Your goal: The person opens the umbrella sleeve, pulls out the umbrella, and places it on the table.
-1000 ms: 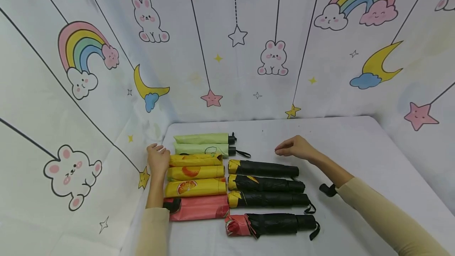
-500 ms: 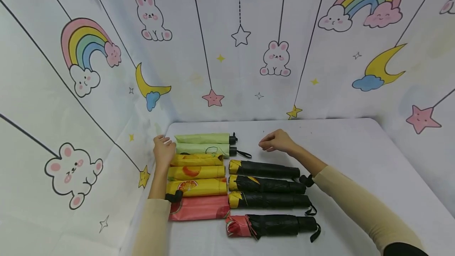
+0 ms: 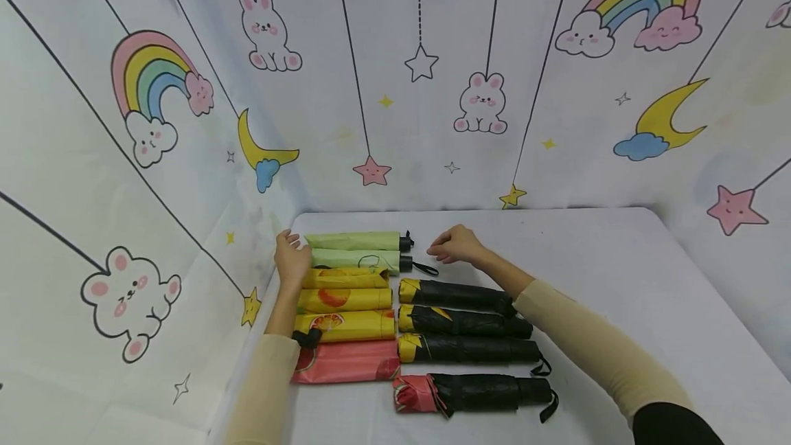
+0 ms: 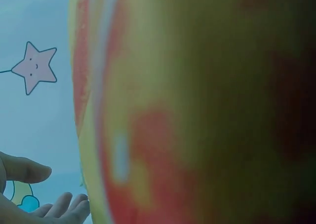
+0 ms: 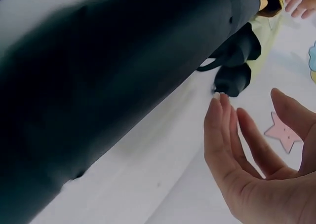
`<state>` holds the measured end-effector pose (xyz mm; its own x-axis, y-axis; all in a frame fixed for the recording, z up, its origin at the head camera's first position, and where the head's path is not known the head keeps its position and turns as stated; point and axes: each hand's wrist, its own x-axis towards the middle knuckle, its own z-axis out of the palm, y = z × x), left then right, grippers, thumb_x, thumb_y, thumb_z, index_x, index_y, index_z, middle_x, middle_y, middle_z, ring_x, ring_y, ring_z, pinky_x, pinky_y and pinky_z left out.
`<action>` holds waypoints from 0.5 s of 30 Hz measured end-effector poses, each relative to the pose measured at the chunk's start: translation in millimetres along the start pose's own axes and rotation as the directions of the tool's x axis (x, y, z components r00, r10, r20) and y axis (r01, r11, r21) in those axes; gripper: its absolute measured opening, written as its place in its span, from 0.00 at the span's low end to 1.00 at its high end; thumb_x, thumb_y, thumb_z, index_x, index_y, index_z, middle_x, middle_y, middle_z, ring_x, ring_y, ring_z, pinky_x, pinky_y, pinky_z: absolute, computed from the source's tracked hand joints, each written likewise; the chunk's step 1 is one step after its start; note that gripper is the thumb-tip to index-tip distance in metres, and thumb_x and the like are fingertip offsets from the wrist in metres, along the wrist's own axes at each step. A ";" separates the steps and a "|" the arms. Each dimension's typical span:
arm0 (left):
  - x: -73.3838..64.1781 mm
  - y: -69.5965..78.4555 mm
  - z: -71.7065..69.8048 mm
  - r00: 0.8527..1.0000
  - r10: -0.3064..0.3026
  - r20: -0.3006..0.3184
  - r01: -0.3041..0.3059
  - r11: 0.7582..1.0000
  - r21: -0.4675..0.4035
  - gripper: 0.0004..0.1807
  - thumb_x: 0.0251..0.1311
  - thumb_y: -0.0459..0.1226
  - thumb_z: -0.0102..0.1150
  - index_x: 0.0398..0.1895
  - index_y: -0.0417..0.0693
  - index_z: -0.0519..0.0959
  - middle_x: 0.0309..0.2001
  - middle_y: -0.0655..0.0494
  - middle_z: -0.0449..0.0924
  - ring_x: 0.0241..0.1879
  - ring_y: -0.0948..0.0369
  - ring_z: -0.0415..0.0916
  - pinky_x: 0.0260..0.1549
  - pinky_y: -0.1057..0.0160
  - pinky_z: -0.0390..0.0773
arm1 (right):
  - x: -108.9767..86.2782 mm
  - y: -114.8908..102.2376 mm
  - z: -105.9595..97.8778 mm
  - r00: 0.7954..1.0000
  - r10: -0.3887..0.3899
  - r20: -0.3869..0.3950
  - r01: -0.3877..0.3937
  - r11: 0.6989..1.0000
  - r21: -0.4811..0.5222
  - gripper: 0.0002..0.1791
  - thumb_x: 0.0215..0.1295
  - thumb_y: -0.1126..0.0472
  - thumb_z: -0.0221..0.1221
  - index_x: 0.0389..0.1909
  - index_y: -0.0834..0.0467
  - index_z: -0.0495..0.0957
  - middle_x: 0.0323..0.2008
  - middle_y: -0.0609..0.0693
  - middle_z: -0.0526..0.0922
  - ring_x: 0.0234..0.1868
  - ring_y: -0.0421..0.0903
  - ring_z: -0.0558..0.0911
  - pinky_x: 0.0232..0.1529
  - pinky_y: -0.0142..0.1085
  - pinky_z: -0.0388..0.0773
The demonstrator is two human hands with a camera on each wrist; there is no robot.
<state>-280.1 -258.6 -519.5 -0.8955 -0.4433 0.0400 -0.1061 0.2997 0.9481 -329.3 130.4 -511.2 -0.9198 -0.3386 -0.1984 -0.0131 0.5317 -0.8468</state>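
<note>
In the head view my left hand is at the left ends of two light green folded umbrellas, the back one and the front one. Its thumb and fingers are apart in the left wrist view, holding nothing. My right hand hovers just right of the green umbrellas' black handles. In the right wrist view its fingers bend loosely with the thumb apart, around nothing. Close beneath the right forearm lies a black umbrella with a yellow end.
Yellow orange-print umbrellas and a red watermelon-print umbrella continue the left column. On the right lie more black umbrellas, the nearest with a red end. A white cloth covers the table; a cartoon-print curtain stands behind.
My right hand has moved left, toward the green umbrellas' handles. My left hand has shifted slightly right and away from me, to their left ends. The umbrellas lie as before.
</note>
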 end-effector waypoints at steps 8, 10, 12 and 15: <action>5.3 -4.2 1.4 1.000 -0.014 0.010 0.015 0.999 -0.044 0.35 0.70 0.28 0.52 0.79 0.36 0.55 0.70 0.37 0.69 0.70 0.42 0.68 0.60 0.41 0.75 | 10.0 -12.1 17.3 1.000 0.013 0.005 -0.013 0.999 -0.031 0.19 0.68 0.56 0.70 0.51 0.66 0.86 0.43 0.60 0.90 0.45 0.58 0.90 0.43 0.46 0.88; 6.2 -5.8 1.7 1.000 -0.026 0.008 0.026 0.998 -0.051 0.34 0.71 0.28 0.52 0.78 0.35 0.55 0.69 0.37 0.70 0.70 0.42 0.69 0.59 0.42 0.75 | 13.0 -13.1 21.6 1.000 0.016 0.009 -0.016 0.999 -0.039 0.20 0.68 0.56 0.69 0.52 0.67 0.86 0.44 0.60 0.89 0.45 0.57 0.90 0.43 0.46 0.88; 6.6 -7.7 1.6 0.999 -0.039 0.007 0.040 0.997 -0.064 0.32 0.71 0.28 0.51 0.77 0.35 0.56 0.68 0.37 0.70 0.69 0.43 0.70 0.58 0.44 0.75 | 16.3 -13.1 25.3 1.000 0.023 0.017 -0.022 0.999 -0.045 0.20 0.69 0.55 0.69 0.53 0.67 0.85 0.44 0.60 0.89 0.44 0.57 0.90 0.43 0.46 0.88; 7.0 -10.9 1.3 0.998 -0.061 0.010 0.062 0.993 -0.100 0.30 0.72 0.27 0.50 0.75 0.35 0.58 0.67 0.37 0.70 0.68 0.43 0.72 0.55 0.49 0.76 | 20.9 -12.0 29.7 0.999 0.039 0.031 -0.037 0.998 -0.059 0.23 0.68 0.54 0.70 0.54 0.67 0.84 0.43 0.60 0.89 0.43 0.55 0.90 0.42 0.45 0.88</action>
<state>-285.8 -263.8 -529.9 -0.8917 -0.4521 -0.0211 -0.1173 0.1859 0.9756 -336.6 93.9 -519.8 -0.9071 -0.3411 -0.2464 -0.0018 0.5886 -0.8084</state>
